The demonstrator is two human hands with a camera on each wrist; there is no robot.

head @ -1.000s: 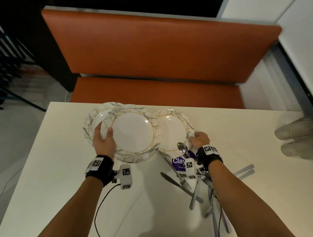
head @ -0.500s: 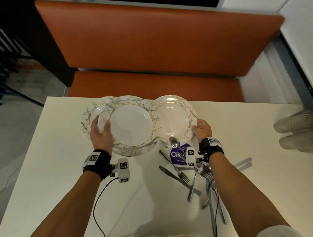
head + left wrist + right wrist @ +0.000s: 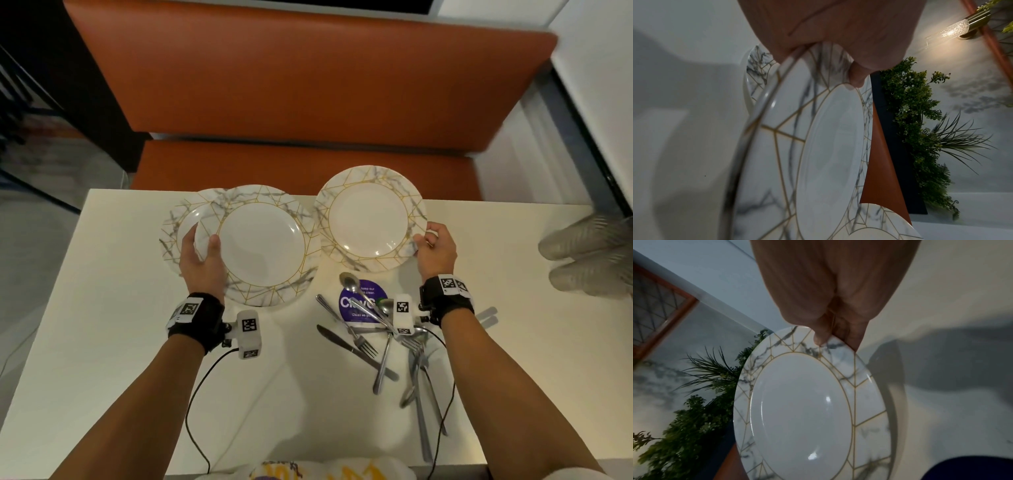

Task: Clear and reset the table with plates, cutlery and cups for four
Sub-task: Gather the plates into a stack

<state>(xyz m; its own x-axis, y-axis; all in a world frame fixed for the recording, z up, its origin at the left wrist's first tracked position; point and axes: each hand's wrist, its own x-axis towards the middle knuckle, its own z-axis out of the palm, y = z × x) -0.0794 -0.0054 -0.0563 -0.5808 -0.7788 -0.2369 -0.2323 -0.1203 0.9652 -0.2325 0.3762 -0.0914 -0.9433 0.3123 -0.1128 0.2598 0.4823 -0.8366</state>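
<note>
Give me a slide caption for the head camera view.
Each hand holds marbled plates over the white table: left hand two, right hand one.

The head camera looks steeply down over the white table [image 3: 102, 308] toward the orange bench [image 3: 308, 85]. Each wrist camera sits close behind its hand, facing along the fingers; all three views share the marbled plates [image 3: 263, 243]

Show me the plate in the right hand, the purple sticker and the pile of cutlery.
plate [image 3: 368, 219]: head view, white centre.
purple sticker [image 3: 359, 303]: head view, printed face.
pile of cutlery [image 3: 383, 359]: head view, a spoon handle.
</note>
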